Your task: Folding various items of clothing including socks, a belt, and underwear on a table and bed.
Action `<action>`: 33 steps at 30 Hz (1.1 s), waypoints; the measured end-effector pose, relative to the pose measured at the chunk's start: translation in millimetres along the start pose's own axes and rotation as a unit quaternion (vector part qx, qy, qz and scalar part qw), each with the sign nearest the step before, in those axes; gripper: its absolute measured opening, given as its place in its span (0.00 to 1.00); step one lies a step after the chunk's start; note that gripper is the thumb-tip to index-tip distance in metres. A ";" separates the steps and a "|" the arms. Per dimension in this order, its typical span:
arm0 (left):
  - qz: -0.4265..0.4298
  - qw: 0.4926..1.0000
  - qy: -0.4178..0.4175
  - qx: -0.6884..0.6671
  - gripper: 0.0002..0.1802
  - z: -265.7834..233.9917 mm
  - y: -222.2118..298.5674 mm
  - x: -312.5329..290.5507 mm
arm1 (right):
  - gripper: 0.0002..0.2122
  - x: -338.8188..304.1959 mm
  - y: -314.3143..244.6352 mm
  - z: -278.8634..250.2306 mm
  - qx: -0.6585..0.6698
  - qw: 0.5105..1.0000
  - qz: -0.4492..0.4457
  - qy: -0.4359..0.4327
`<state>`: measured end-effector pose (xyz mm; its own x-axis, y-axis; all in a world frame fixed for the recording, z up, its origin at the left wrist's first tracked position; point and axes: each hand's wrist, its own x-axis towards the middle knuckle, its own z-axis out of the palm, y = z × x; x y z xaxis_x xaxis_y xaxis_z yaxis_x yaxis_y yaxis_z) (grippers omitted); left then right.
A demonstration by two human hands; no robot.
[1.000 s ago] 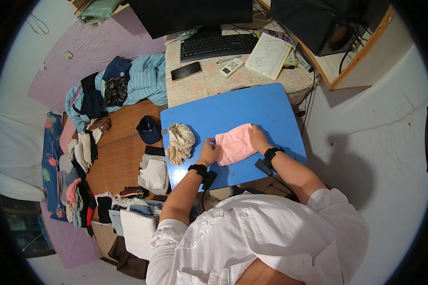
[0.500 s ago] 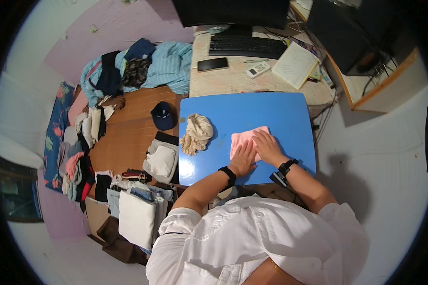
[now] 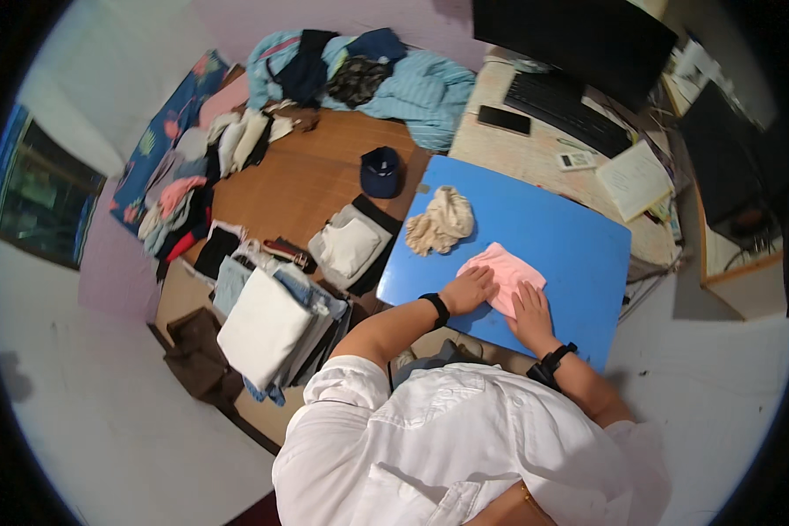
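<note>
A folded pink cloth garment (image 3: 503,263) lies on a small blue table (image 3: 579,263). At its left edge rests my left hand (image 3: 470,290), fingers stretched over the fabric. My right hand (image 3: 531,314) presses down on the lower right part of the cloth, fingers spread and flat. Both wrists carry black bands. A crumpled beige garment (image 3: 441,222) sits on the table, up and left of the pink cloth, touched by neither hand.
Left of the table, a wooden bed board (image 3: 316,149) holds a dark cap (image 3: 380,172), folded white clothes (image 3: 349,248) and heaps of clothing. A tall folded stack (image 3: 267,320) stands near my left arm. Behind is a desk with a keyboard (image 3: 570,112), phone (image 3: 504,120) and notebook (image 3: 636,180).
My view has swung, so the scene appears turned and shifted. My hands have moved apart from the middle of the pink cloth to its left and lower right edges.
</note>
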<state>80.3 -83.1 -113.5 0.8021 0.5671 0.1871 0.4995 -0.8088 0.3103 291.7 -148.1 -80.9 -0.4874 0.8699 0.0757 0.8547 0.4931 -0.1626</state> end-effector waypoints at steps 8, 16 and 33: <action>-0.136 0.980 -0.105 -0.103 0.13 -50.8 -3.5 -36.6 | 0.09 53.3 -26.6 -31.3 0.230 0.972 0.010 -0.049; -0.196 0.926 0.046 -0.320 0.16 -127.8 -21.1 -126.1 | 0.10 158.0 -109.4 -64.7 0.357 0.901 -0.045 -0.241; -0.540 0.734 0.290 -0.294 0.31 -175.4 -92.6 -336.4 | 0.10 294.2 -299.0 -3.2 0.433 0.864 -0.046 -0.253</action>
<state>-293.2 -171.6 -41.7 -0.3154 0.9368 -0.1515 0.3769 0.2702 0.8860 -106.7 -39.6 -6.9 -0.7496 0.6014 -0.2766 0.4602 0.1732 -0.8708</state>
